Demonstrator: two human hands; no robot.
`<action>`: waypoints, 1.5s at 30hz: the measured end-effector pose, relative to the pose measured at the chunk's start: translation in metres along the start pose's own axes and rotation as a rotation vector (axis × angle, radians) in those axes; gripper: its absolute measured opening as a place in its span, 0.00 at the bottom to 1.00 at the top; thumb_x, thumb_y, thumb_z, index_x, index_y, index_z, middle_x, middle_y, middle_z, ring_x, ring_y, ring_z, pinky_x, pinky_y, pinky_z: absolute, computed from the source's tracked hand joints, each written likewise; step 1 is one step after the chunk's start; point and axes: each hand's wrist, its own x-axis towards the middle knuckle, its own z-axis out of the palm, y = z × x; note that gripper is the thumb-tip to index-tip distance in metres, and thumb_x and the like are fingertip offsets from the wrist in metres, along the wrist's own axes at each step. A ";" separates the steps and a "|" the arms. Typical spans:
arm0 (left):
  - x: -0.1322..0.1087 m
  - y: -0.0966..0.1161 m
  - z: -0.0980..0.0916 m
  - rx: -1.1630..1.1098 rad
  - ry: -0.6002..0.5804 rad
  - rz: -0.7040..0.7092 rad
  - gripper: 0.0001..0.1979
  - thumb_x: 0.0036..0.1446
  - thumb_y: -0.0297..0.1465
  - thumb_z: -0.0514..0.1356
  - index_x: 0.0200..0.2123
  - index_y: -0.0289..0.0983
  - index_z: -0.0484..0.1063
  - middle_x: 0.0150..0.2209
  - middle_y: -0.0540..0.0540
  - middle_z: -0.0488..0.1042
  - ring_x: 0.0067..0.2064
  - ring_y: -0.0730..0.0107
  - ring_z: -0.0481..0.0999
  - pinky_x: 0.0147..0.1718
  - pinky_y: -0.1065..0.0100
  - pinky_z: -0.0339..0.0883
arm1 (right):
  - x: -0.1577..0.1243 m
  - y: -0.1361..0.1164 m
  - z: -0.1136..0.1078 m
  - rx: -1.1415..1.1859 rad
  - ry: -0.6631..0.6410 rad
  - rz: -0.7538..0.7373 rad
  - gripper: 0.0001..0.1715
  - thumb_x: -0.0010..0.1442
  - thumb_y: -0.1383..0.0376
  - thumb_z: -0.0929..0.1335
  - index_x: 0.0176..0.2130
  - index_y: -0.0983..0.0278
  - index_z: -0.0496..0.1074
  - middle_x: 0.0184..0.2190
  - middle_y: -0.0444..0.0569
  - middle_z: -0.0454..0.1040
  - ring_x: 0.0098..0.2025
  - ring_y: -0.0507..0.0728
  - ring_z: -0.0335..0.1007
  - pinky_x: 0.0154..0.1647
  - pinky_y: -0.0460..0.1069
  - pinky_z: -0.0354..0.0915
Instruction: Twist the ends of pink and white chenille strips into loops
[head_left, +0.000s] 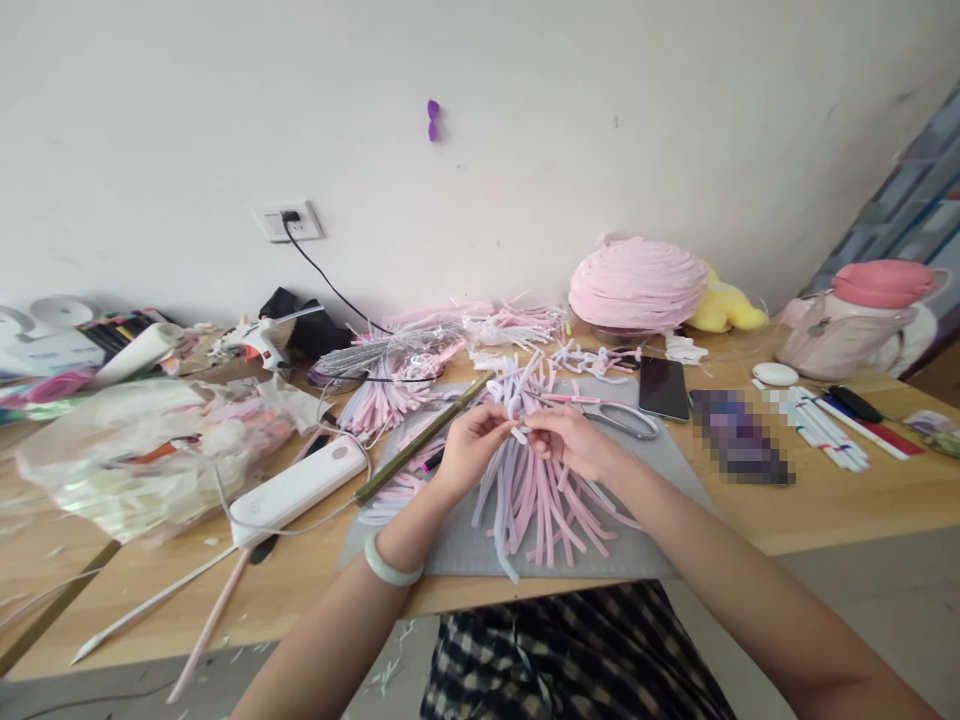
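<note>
My left hand (pixel 472 445) and my right hand (pixel 568 440) meet over the grey cutting mat (pixel 675 520). Between their fingertips is a pale lavender pipe cleaner (pixel 518 435), bent into a short loop or twist; both hands pinch it. Beneath them fans a pile of pink pipe cleaners (pixel 559 520) with lavender ones (pixel 504 530) at its left side. Part of the pile is hidden by my fingers. Just beyond my right hand lie scissors (pixel 630 420). A long olive-green stick (pixel 420 440) slants past my left hand.
A white glue-gun-like device (pixel 255 345) and a plastic bag of scraps (pixel 165 440) lie left, near a white oblong device (pixel 300 490) with a cord. Behind stands a pink coiled bundle (pixel 637 285). Rightward are a phone (pixel 663 388), markers (pixel 829 430) and a pink-lidded jug (pixel 862 320).
</note>
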 end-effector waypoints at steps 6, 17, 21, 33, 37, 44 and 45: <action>-0.002 0.002 0.007 -0.198 -0.032 -0.153 0.09 0.41 0.31 0.65 0.26 0.33 0.70 0.22 0.52 0.72 0.26 0.75 0.69 0.30 0.71 0.62 | -0.002 0.002 0.000 -0.200 0.045 -0.148 0.12 0.49 0.60 0.67 0.23 0.67 0.68 0.16 0.40 0.65 0.17 0.46 0.58 0.19 0.43 0.54; -0.002 0.006 0.006 -0.315 -0.068 -0.211 0.08 0.41 0.30 0.65 0.26 0.33 0.71 0.23 0.51 0.72 0.25 0.78 0.67 0.28 0.74 0.59 | 0.003 0.004 -0.003 -0.357 0.242 -0.409 0.12 0.49 0.59 0.68 0.33 0.64 0.71 0.26 0.45 0.71 0.26 0.51 0.66 0.28 0.46 0.62; -0.002 0.008 0.008 -0.253 -0.101 -0.230 0.09 0.40 0.30 0.66 0.25 0.32 0.70 0.23 0.51 0.72 0.25 0.77 0.68 0.27 0.74 0.59 | 0.006 0.005 -0.005 -0.363 0.223 -0.419 0.11 0.49 0.60 0.68 0.32 0.64 0.72 0.27 0.46 0.73 0.30 0.53 0.68 0.33 0.48 0.64; 0.002 0.001 0.008 -0.352 -0.025 -0.340 0.09 0.38 0.30 0.66 0.25 0.32 0.72 0.24 0.51 0.72 0.26 0.79 0.68 0.30 0.74 0.60 | 0.010 0.010 -0.001 0.053 0.227 -0.263 0.11 0.42 0.59 0.71 0.26 0.65 0.73 0.23 0.43 0.73 0.25 0.51 0.67 0.30 0.48 0.65; 0.001 0.007 0.009 -0.397 -0.034 -0.424 0.10 0.35 0.30 0.68 0.23 0.31 0.72 0.22 0.51 0.71 0.23 0.81 0.65 0.27 0.74 0.58 | 0.009 0.009 0.000 -0.013 0.248 -0.269 0.12 0.43 0.59 0.71 0.27 0.64 0.73 0.23 0.43 0.73 0.25 0.51 0.67 0.30 0.48 0.64; -0.001 0.007 0.012 -0.346 -0.042 -0.413 0.10 0.37 0.31 0.67 0.23 0.32 0.72 0.20 0.53 0.69 0.22 0.81 0.62 0.25 0.74 0.55 | 0.005 0.010 0.002 -0.277 0.316 -0.376 0.09 0.47 0.60 0.69 0.25 0.64 0.73 0.22 0.44 0.71 0.26 0.52 0.64 0.29 0.47 0.61; -0.001 0.006 0.012 -0.321 -0.050 -0.404 0.10 0.37 0.32 0.67 0.23 0.32 0.72 0.20 0.53 0.69 0.22 0.81 0.62 0.25 0.74 0.55 | 0.005 0.011 0.003 -0.262 0.310 -0.371 0.09 0.47 0.60 0.69 0.25 0.64 0.73 0.21 0.44 0.70 0.26 0.51 0.63 0.28 0.46 0.60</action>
